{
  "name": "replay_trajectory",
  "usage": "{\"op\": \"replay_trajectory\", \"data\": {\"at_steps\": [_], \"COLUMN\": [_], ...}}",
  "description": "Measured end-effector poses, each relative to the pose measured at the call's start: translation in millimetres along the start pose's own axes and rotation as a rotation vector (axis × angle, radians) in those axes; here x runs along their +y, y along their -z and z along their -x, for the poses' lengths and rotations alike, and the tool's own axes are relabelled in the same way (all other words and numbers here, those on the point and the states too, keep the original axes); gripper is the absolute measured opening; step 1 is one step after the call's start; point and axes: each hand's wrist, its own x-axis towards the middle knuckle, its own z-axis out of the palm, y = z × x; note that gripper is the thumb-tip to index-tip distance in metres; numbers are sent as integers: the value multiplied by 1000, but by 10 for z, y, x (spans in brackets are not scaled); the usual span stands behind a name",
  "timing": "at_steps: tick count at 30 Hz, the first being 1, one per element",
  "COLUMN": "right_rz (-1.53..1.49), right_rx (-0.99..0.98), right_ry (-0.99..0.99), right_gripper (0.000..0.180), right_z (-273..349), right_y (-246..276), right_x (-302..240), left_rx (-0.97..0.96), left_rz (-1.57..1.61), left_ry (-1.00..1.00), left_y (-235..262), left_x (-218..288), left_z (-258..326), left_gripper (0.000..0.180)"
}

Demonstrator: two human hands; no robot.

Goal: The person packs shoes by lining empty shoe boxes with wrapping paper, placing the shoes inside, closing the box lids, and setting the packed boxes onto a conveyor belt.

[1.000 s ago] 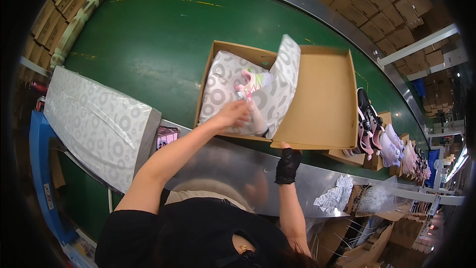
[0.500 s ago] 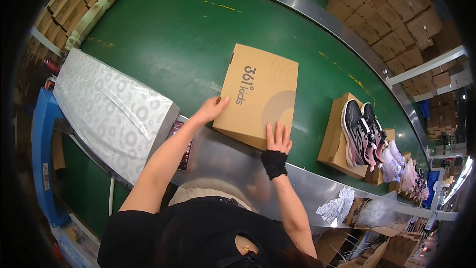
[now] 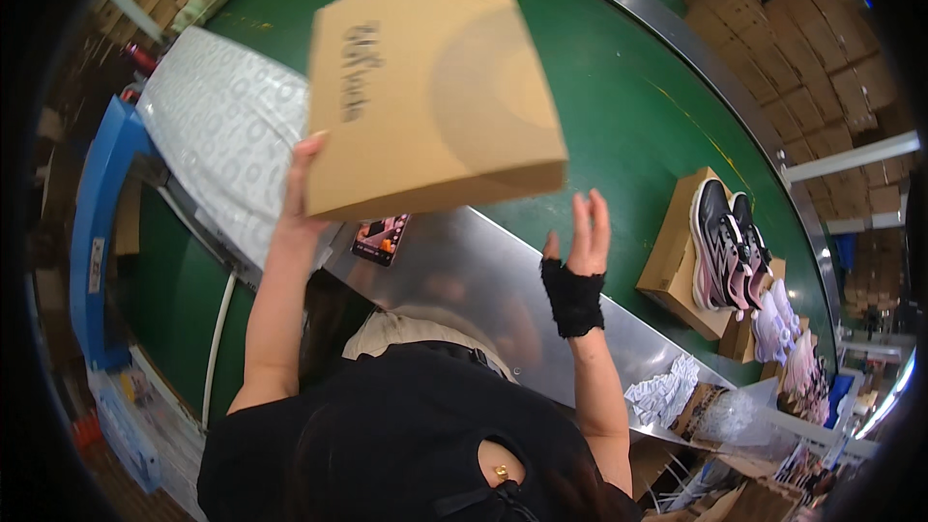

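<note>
A closed tan cardboard shoe box (image 3: 435, 87) is lifted high above the green conveyor belt (image 3: 628, 106). My left hand (image 3: 302, 195) holds it by its lower left edge. My right hand (image 3: 580, 242), wearing a black wrist wrap, is open with fingers apart just under the box's right corner, not touching it. A phone (image 3: 379, 238) lies on the shiny metal ledge (image 3: 483, 280) below the box.
A stack of white patterned tissue sheets (image 3: 227, 126) lies at the left. At the right a pair of black and pink shoes (image 3: 725, 242) sits on a box, with more pairs behind. Cardboard cartons are stacked beyond the belt. Crumpled paper (image 3: 667, 391) lies at lower right.
The box was open with shoes and tissue inside, then shut and resting on the belt. Now my left hand has raised it toward me, and my right hand has come off it.
</note>
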Motion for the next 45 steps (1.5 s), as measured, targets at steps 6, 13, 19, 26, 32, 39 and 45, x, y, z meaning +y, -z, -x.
{"op": "replay_trajectory", "data": {"at_steps": [6, 13, 19, 26, 32, 39, 45], "right_rz": [-94, -69, 96, 666, 624, 573, 423], "right_rx": [-379, -401, -200, 140, -180, -532, -464], "right_ry": [-251, -280, -115, 37, -224, -388, -248], "right_gripper": [52, 42, 33, 38, 55, 50, 41], "right_z": [1058, 1496, 1285, 772, 616, 307, -31], "right_y": [-24, 330, 987, 2141, 2219, 2444, 2494], "right_x": [438, 947, 1505, 2192, 2602, 2512, 2138], "left_rx": [384, 737, 520, 321, 369, 416, 331], "left_rz": [317, 497, 247, -29, -50, -137, -358], "left_ry": [-375, -378, -139, 40, 81, 73, 145], "left_y": [656, 791, 507, 24, 76, -246, -723], "left_x": [630, 421, -201, -833, -1006, -1061, -1245], "left_z": [1343, 1877, 1644, 1479, 1637, 1669, 1590], "left_gripper": [46, 99, 53, 44, 41, 39, 34]}}
